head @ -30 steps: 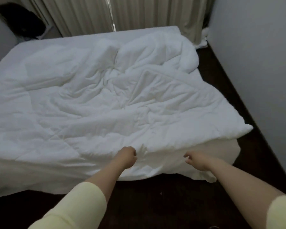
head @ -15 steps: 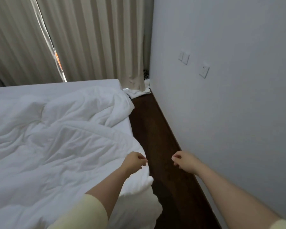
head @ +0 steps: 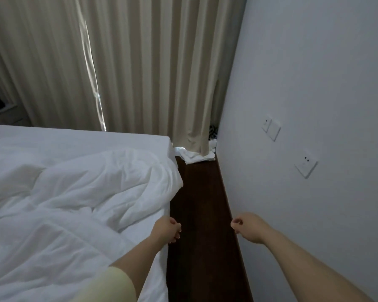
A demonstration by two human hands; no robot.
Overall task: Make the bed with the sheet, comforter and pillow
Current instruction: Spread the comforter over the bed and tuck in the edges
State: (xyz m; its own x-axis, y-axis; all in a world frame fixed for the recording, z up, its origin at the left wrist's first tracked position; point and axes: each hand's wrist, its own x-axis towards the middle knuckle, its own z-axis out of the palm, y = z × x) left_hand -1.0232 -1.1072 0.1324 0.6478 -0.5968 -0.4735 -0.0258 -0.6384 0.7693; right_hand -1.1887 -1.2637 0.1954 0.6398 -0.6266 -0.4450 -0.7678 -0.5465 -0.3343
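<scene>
Rumpled white comforter (head: 74, 203) heaped across the bed (head: 140, 142), its edge reaching the side by the dark floor (head: 201, 214). Left hand (head: 165, 231) at the mattress edge, fingers (head: 176, 234) loosely curled, gripping nothing visible. Right hand (head: 249, 227) over the floor near the wall (head: 314, 83), fingers likewise curled and empty.

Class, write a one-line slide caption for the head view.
Empty hands, left and right, hover loosely curled over the floor beside the bed's rumpled comforter.
</scene>
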